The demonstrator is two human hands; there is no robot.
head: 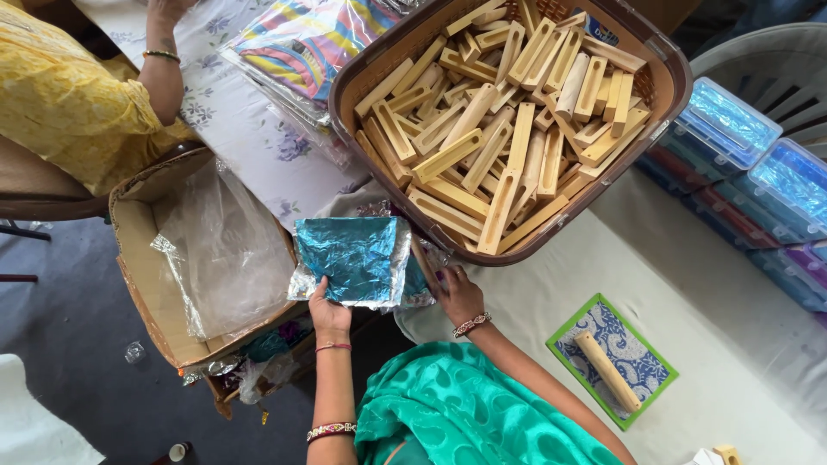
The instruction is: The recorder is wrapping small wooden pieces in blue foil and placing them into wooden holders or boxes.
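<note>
My left hand (327, 312) pinches the lower edge of a sheet of blue foil (353, 258) with silver edges, held flat near the table's edge. My right hand (459, 293) lies just right of the foil and grips a slim wooden piece (423, 260) that points up toward the basket. A large brown basket (663, 95) above both hands is heaped with several slotted wooden pieces (500, 112).
A cardboard box (138, 250) lined with clear plastic stands at the left. Another person's arm (162, 73) in yellow reaches in at top left. A green-edged patterned pad (642, 362) bears a wooden stick (607, 370). Stacked blue-lidded boxes (741, 138) stand at right.
</note>
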